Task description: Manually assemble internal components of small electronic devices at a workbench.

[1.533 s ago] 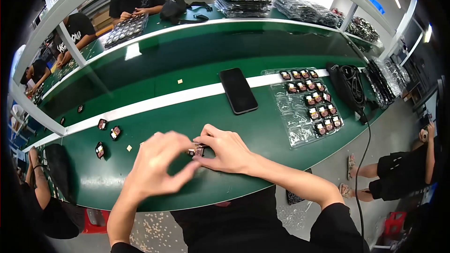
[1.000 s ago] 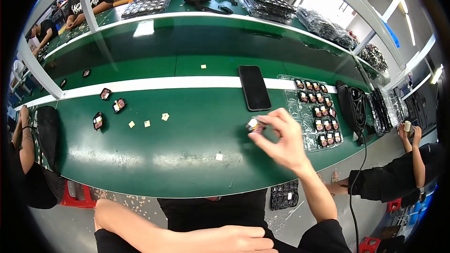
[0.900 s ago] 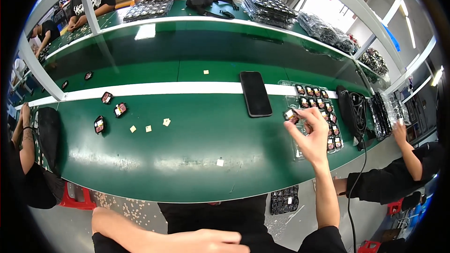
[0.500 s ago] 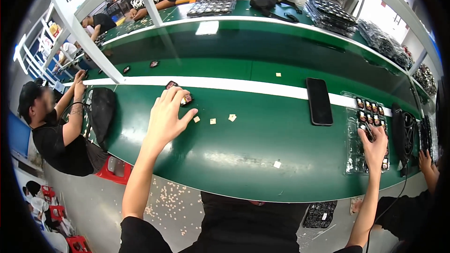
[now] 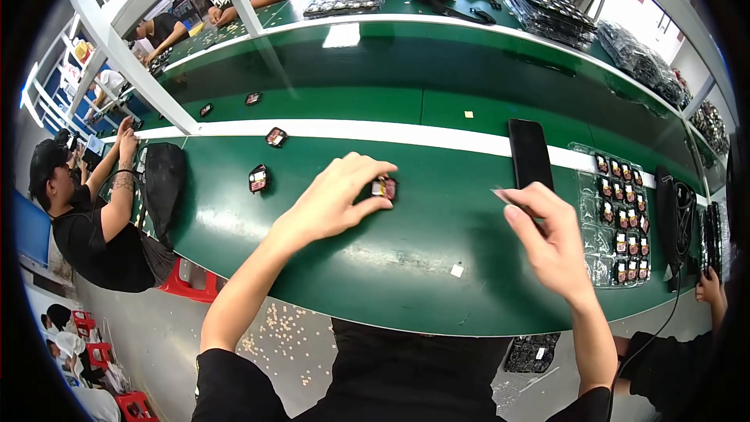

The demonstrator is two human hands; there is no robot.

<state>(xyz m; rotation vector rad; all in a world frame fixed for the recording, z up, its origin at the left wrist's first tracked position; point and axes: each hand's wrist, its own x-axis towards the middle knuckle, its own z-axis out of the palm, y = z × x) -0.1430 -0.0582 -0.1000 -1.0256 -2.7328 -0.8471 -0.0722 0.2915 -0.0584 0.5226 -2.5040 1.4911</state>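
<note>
Near the middle of the green bench, my left hand (image 5: 332, 197) curls thumb and index finger around a small black square part (image 5: 383, 188) with a pale and reddish top. My right hand (image 5: 551, 238) is closed on thin metal tweezers (image 5: 501, 195), their tip toward the left hand and apart from the part. A similar black part (image 5: 258, 179) lies left of my left hand, and another black part (image 5: 276, 137) sits on the white strip. To the right, a clear plastic tray (image 5: 591, 246) holds rows of such parts.
A black phone (image 5: 530, 154) lies between the right hand and the white strip. Pale square chips (image 5: 457, 270) are on the bench. A black pouch with a cable (image 5: 676, 219) stands right of the tray. Co-workers sit left, right and across. A grey frame post (image 5: 137, 55) rises at left.
My left hand has moved right with a black part. My right hand has left the tray and come toward the middle with the tweezers. Three pale chips near the left hand no longer show.
</note>
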